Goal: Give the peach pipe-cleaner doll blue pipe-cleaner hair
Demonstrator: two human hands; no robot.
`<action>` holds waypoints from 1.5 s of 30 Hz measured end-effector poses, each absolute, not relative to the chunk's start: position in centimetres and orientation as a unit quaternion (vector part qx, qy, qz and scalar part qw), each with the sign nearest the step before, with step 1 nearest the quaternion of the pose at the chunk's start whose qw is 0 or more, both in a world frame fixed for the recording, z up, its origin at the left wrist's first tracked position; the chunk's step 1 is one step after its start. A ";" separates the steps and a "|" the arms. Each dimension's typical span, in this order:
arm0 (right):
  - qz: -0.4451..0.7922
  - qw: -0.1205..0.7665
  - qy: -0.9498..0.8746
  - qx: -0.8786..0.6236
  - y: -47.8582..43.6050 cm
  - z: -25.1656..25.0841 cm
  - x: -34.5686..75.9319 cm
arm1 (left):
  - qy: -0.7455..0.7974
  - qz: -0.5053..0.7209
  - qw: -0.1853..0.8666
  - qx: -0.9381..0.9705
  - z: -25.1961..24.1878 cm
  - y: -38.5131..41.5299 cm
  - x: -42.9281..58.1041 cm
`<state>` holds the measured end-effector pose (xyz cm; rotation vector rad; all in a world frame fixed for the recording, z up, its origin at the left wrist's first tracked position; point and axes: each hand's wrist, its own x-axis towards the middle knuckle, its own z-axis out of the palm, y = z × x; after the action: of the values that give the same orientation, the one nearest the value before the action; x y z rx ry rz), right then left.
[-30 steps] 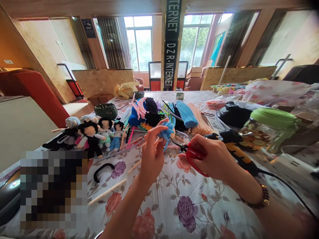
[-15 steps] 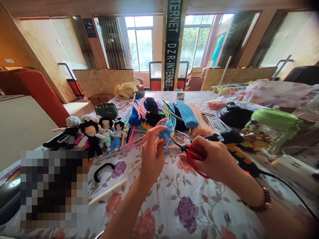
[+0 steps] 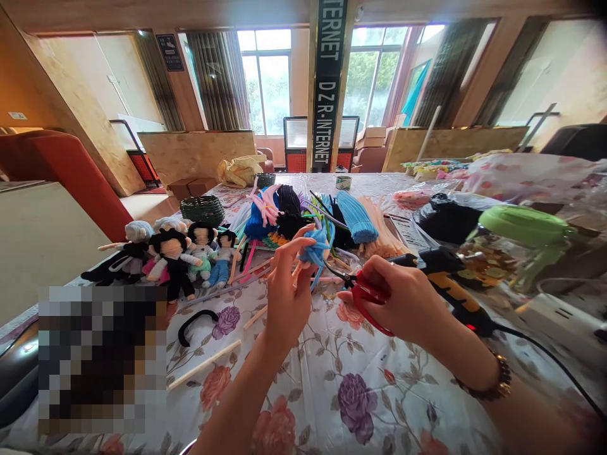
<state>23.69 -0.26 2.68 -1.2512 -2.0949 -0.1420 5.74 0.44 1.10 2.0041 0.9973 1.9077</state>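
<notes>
Between the fingers of my left hand point(image 3: 290, 297) is a small doll head with blue pipe-cleaner hair point(image 3: 315, 248), held up above the table. A blue strand hangs down from it on the right side. My right hand point(image 3: 403, 297) grips red-handled scissors point(image 3: 367, 303), their dark blades pointing left at the hanging blue strand. The blades look slightly apart; whether they touch the strand I cannot tell. My left fingers hide most of the head's front.
Finished pipe-cleaner dolls point(image 3: 173, 256) sit at the left. Bundles of pipe cleaners, one of them light blue point(image 3: 356, 218), lie beyond my hands. A glue gun point(image 3: 455, 291) with a cord rests on the right, near a green-lidded jar point(image 3: 521, 224). A black curved piece point(image 3: 196, 325) lies left.
My right hand and the scissors have shifted slightly left, closer to the blue strand. The blue-haired head has turned or moved a little in my left hand.
</notes>
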 end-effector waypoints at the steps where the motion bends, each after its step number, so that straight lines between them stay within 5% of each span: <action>1: -0.054 0.343 -0.804 -0.482 -0.3 2.6 23.7 | 0.339 0.644 0.099 0.678 1.1 0.4 5.8; 45: -0.100 0.400 -0.785 -0.463 -0.3 2.0 23.1 | 0.315 0.675 0.069 0.663 1.1 0.6 5.8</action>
<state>23.05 -0.29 2.00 -1.1707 -1.9865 -0.2518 5.82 0.61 1.14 1.9966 0.9482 2.0335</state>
